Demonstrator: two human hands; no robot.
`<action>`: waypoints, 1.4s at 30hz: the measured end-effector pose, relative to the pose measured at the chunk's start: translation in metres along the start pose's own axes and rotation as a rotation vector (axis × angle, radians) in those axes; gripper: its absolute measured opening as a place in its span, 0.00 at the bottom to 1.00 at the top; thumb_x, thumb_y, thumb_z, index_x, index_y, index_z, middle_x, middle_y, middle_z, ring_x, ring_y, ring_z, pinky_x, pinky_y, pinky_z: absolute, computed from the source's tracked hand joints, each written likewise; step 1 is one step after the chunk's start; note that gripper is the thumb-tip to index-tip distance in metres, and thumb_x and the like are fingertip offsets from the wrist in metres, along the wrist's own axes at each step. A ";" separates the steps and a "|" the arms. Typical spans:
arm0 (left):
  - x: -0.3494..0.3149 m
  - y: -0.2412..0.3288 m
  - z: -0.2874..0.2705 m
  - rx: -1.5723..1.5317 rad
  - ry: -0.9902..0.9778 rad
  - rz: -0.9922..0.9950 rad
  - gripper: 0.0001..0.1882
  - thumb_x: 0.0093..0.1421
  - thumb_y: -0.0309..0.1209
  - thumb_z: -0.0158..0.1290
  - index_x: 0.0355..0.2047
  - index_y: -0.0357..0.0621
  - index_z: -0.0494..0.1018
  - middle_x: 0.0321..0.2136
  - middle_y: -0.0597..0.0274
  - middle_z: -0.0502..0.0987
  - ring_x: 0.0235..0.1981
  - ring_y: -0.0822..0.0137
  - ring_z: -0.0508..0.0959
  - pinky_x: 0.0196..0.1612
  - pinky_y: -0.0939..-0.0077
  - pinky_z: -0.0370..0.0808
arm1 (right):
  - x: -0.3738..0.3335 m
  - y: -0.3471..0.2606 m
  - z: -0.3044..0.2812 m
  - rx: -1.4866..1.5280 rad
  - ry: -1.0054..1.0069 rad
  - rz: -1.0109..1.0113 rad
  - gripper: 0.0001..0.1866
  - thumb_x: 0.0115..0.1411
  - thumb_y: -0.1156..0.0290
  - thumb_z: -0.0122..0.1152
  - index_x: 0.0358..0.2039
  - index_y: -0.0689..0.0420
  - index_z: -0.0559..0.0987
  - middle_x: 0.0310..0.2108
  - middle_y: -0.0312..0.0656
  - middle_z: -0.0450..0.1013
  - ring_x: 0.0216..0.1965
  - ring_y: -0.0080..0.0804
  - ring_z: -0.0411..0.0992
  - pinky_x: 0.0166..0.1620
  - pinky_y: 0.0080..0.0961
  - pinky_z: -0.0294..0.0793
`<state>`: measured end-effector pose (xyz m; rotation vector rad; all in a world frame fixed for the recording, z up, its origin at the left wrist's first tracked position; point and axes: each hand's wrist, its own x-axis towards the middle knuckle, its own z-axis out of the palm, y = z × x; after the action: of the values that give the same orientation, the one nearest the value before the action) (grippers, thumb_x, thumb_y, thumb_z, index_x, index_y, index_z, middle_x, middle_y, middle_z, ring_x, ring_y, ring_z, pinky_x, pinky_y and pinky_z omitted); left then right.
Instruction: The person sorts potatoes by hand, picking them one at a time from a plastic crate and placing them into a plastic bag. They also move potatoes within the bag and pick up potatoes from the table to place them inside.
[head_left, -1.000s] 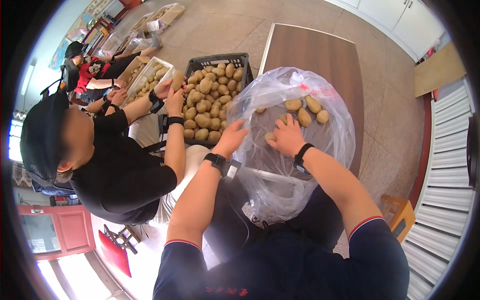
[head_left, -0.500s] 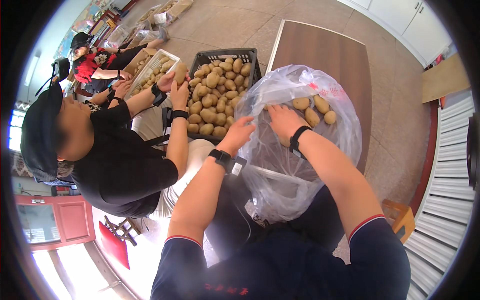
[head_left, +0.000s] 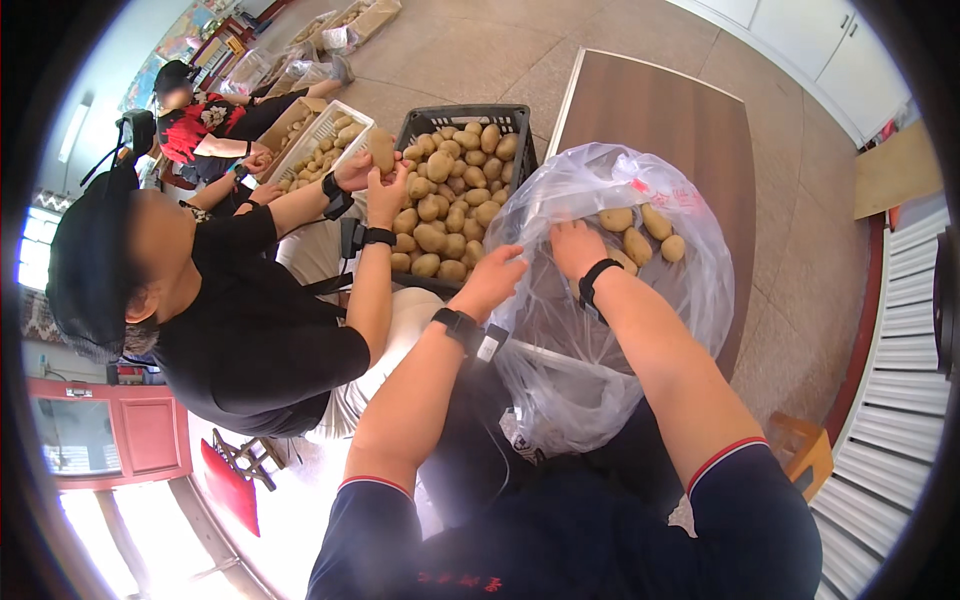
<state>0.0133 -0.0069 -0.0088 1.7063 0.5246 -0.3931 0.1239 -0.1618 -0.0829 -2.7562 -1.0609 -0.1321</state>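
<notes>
A clear plastic bag (head_left: 690,300) stands wide open in front of me, its upper rim spread over a brown table. Several potatoes (head_left: 636,246) lie inside it toward the right. My right hand (head_left: 578,250) reaches into the bag with its fingers curled downward; whatever they hold is hidden. Another potato (head_left: 622,260) shows partly beside that wrist. My left hand (head_left: 488,282) is at the bag's left side, its fingers stretched toward the film and slightly apart, with nothing visible in them.
A black crate (head_left: 465,115) full of potatoes stands left of the bag. A co-worker (head_left: 250,300) beside me holds a potato (head_left: 381,152) over a white crate (head_left: 345,115). The brown table (head_left: 650,100) extends behind the bag. Another person sits farther back at the left.
My right hand's fingers have curled inward inside the bag. My left hand's fingers have drawn closer together. The whole view has shifted slightly.
</notes>
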 end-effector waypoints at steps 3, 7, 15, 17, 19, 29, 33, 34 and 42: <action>-0.002 -0.002 -0.003 0.005 0.004 -0.010 0.26 0.63 0.37 0.48 0.60 0.42 0.63 0.49 0.62 0.72 0.44 0.70 0.73 0.42 0.75 0.72 | -0.015 -0.005 0.003 0.011 -0.073 0.040 0.12 0.58 0.68 0.50 0.40 0.56 0.76 0.47 0.45 0.69 0.41 0.46 0.72 0.42 0.41 0.74; 0.001 -0.001 -0.002 0.009 -0.006 -0.029 0.26 0.63 0.37 0.48 0.60 0.42 0.63 0.49 0.61 0.72 0.44 0.70 0.73 0.42 0.75 0.72 | -0.036 0.000 0.001 0.025 0.004 -0.002 0.16 0.57 0.72 0.49 0.46 0.60 0.72 0.49 0.48 0.67 0.42 0.46 0.71 0.42 0.40 0.74; 0.017 -0.025 -0.010 0.105 0.115 0.115 0.25 0.58 0.39 0.51 0.53 0.37 0.70 0.43 0.51 0.77 0.42 0.61 0.76 0.44 0.69 0.74 | -0.057 -0.018 -0.007 0.053 0.112 -0.032 0.16 0.57 0.73 0.50 0.47 0.55 0.71 0.48 0.50 0.67 0.39 0.49 0.73 0.41 0.41 0.74; 0.018 -0.034 -0.011 0.184 0.147 0.195 0.24 0.58 0.40 0.51 0.50 0.35 0.72 0.46 0.46 0.76 0.49 0.51 0.76 0.53 0.63 0.71 | -0.065 -0.023 -0.003 0.045 0.097 -0.067 0.15 0.57 0.73 0.50 0.46 0.55 0.72 0.48 0.50 0.67 0.38 0.50 0.72 0.40 0.42 0.74; 0.012 -0.024 -0.002 0.288 0.114 0.200 0.22 0.57 0.40 0.50 0.45 0.36 0.75 0.45 0.43 0.76 0.48 0.49 0.76 0.52 0.61 0.71 | -0.073 -0.017 -0.011 0.067 0.034 -0.054 0.15 0.55 0.74 0.51 0.45 0.56 0.71 0.48 0.51 0.66 0.40 0.53 0.71 0.42 0.44 0.73; 0.003 -0.039 -0.012 0.367 0.235 0.355 0.23 0.57 0.38 0.52 0.50 0.35 0.72 0.46 0.47 0.77 0.47 0.52 0.76 0.49 0.66 0.72 | -0.077 -0.025 0.006 -0.033 -0.056 -0.021 0.09 0.54 0.76 0.51 0.37 0.61 0.73 0.50 0.49 0.63 0.41 0.54 0.70 0.40 0.42 0.75; -0.002 -0.027 -0.012 0.191 0.147 0.262 0.21 0.57 0.37 0.52 0.48 0.36 0.73 0.36 0.53 0.78 0.32 0.63 0.78 0.32 0.71 0.74 | -0.085 -0.018 0.007 -0.057 -0.094 -0.033 0.08 0.54 0.76 0.54 0.35 0.59 0.76 0.47 0.47 0.66 0.39 0.51 0.71 0.39 0.40 0.75; -0.003 -0.022 -0.009 0.157 0.112 0.230 0.20 0.58 0.36 0.51 0.47 0.36 0.73 0.33 0.56 0.77 0.27 0.67 0.77 0.27 0.73 0.74 | -0.088 -0.014 0.007 -0.017 -0.093 -0.045 0.08 0.53 0.76 0.55 0.34 0.58 0.76 0.45 0.46 0.68 0.38 0.51 0.72 0.39 0.40 0.75; -0.018 -0.013 0.001 -0.023 0.088 0.214 0.19 0.57 0.37 0.53 0.42 0.35 0.74 0.28 0.53 0.77 0.22 0.63 0.78 0.22 0.69 0.75 | -0.085 -0.020 -0.012 0.686 0.162 0.077 0.10 0.52 0.76 0.57 0.37 0.60 0.75 0.35 0.45 0.73 0.33 0.44 0.73 0.37 0.35 0.74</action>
<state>-0.0087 -0.0082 -0.0107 1.7426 0.4027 -0.1581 0.0479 -0.2053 -0.0813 -2.1212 -0.7680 0.0201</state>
